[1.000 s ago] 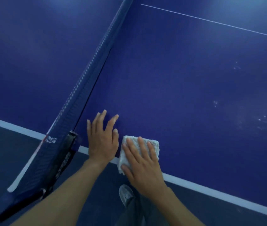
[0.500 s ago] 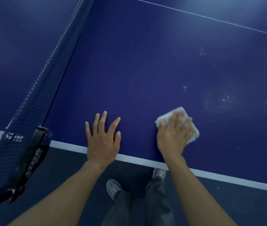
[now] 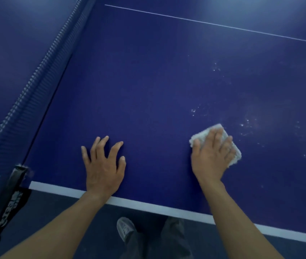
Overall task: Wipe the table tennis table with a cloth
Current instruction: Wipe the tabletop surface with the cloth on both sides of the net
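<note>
A blue table tennis table (image 3: pixel 148 90) fills the view, its white near edge line running low across the frame. My right hand (image 3: pixel 211 157) presses flat on a folded white cloth (image 3: pixel 232 146) on the table, right of centre. My left hand (image 3: pixel 103 165) lies flat on the bare blue surface with fingers spread, holding nothing, about two hand-widths left of the cloth. Pale specks and smears (image 3: pixel 245 124) mark the surface just beyond and to the right of the cloth.
The net (image 3: pixel 41 71) runs diagonally along the left side, ending at a black clamp post (image 3: pixel 12 195) at the table's near edge. A white centre line (image 3: pixel 204 22) crosses the far surface. My shoe (image 3: pixel 125 228) and trouser legs stand on the dark floor below the edge.
My right hand has slid the cloth to the right along the table, away from my left hand and toward the pale specks. My left hand has stayed flat in place.
</note>
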